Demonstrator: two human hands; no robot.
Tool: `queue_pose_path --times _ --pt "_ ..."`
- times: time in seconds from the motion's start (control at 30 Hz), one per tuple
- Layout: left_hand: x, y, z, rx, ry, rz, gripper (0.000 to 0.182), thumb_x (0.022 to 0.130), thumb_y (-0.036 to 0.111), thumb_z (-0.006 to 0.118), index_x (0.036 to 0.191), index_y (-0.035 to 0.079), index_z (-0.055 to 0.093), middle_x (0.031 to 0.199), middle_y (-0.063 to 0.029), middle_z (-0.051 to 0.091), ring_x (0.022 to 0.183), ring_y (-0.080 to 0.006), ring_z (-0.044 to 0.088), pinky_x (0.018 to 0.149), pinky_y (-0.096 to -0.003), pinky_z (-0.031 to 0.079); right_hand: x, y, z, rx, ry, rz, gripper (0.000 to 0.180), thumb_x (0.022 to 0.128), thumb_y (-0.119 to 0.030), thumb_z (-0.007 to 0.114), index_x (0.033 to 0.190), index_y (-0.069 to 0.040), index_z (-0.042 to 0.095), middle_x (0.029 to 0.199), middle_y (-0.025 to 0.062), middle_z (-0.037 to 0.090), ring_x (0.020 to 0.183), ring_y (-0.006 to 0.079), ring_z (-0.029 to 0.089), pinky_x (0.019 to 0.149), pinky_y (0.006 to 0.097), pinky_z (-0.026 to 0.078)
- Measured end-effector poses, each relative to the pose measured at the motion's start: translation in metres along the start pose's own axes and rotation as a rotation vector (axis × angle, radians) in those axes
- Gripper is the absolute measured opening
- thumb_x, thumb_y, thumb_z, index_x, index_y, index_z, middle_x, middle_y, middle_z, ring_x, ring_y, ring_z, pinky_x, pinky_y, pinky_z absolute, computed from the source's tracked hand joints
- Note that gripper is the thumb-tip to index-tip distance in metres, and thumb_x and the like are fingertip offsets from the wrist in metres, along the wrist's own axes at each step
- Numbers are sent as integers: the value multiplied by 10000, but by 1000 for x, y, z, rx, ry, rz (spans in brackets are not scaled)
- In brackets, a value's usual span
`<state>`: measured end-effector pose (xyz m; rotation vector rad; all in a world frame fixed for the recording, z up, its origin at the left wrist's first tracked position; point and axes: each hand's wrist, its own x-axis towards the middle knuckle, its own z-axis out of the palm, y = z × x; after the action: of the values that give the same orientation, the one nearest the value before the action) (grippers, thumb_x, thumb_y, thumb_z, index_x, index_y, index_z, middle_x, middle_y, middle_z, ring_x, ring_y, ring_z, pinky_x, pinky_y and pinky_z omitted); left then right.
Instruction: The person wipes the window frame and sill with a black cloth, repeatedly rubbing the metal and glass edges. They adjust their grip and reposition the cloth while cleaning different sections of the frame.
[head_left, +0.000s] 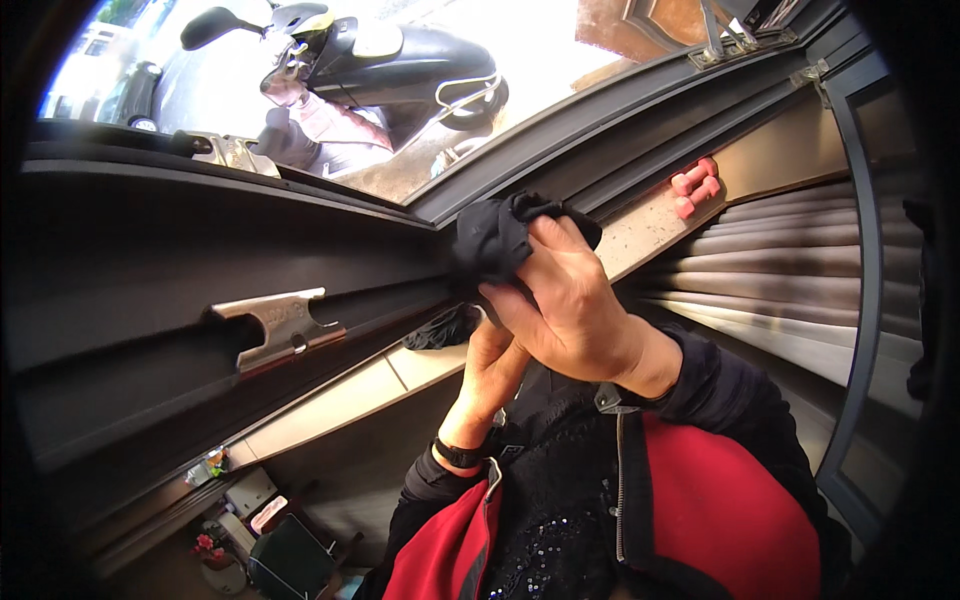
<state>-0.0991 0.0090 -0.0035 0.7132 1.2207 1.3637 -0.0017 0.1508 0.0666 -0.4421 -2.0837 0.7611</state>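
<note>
My right hand (570, 300) grips a bunched black cloth (495, 236) at the corner of the dark window frame (360, 281). Just below and to its left is my left hand (491, 349), partly covered by the right; its fingers are hidden, so its grip is unclear. Close beside the left hand, another dark cloth (439, 330) lies on the light stone sill (360, 394). A metal latch plate (281, 330) is fixed to the frame on the left.
Two pink dumbbells (696, 187) rest on the sill at right, near a pleated curtain (780, 255) and a hinged sash (862, 225). Outside stands a scooter (405, 64). A dark green chair (289, 555) and small items are at lower left.
</note>
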Motion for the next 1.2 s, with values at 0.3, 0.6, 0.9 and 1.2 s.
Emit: queue_pose_path --times 0.3,0.6,0.9,1.2 --pt "-1 0 -5 43 54 39 346 1046 106 677 1355 -26 596 1242 -70 693 1156 -139 603 996 -306 489 13 3 13 -374 -100 -121 161 747 -182 715 877 -100 666 930 21 586 932 230 563 807 401 437" --pt "-3 -10 -4 59 9 46 347 1057 95 655 1370 -24 568 1252 -73 679 1146 -148 605 983 -303 493 8 4 16 -353 -96 -132 150 727 -184 718 819 -114 623 854 16 567 892 214 563 802 375 427" --pt "-8 -11 -8 249 28 110 365 1048 97 650 1379 -32 564 1262 -105 676 1160 -181 616 983 -325 496 4 9 -1 -80 -150 -61 235 731 -143 718 960 -91 709 920 18 613 851 245 564 774 383 415" --pt "-9 -30 -17 543 66 162 417 1028 91 645 1420 -25 562 1365 -162 641 1260 -240 583 1047 -364 473 9 -3 9 -449 -147 -213 162 732 -254 696 828 -146 623 833 -10 506 829 192 551 769 371 400"
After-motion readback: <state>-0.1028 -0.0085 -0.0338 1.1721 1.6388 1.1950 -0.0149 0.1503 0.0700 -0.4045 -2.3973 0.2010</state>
